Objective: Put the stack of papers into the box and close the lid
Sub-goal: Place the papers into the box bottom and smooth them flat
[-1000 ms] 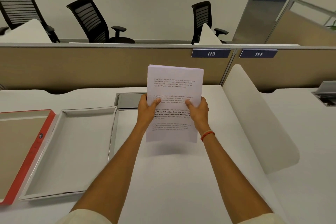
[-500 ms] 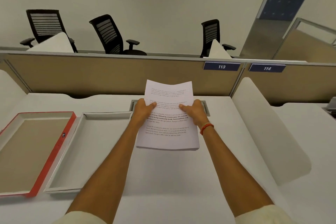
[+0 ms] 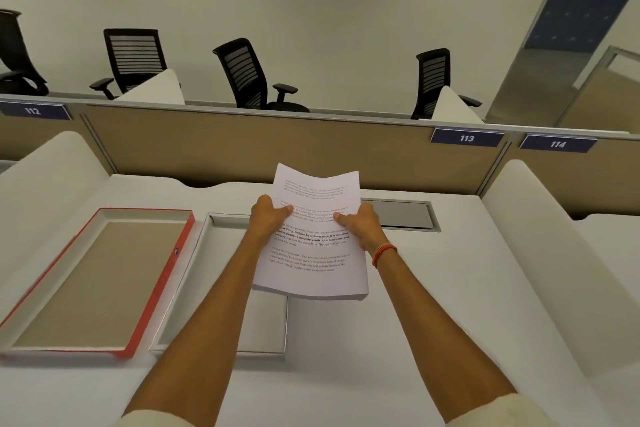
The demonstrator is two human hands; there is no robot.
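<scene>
I hold a stack of printed white papers [image 3: 313, 246] in the air above the desk, tilted with its far end raised. My left hand [image 3: 268, 217] grips its left edge and my right hand [image 3: 362, 225] grips its right edge, thumbs on top. The open box lies to the left: its white tray [image 3: 194, 288] sits partly under my left forearm and the stack's left part. The red-edged lid [image 3: 100, 281] lies flat, inside up, joined to the tray's left side.
A grey cable hatch [image 3: 405, 215] is set into the desk behind the papers. White curved dividers [image 3: 540, 253] flank the desk on both sides. A tan partition [image 3: 242, 146] with number plates runs along the back, with black chairs beyond.
The stack has tipped from upright to nearly flat and come lower, and has shifted left over the tray's right edge. My view has swung left, showing more of the box.
</scene>
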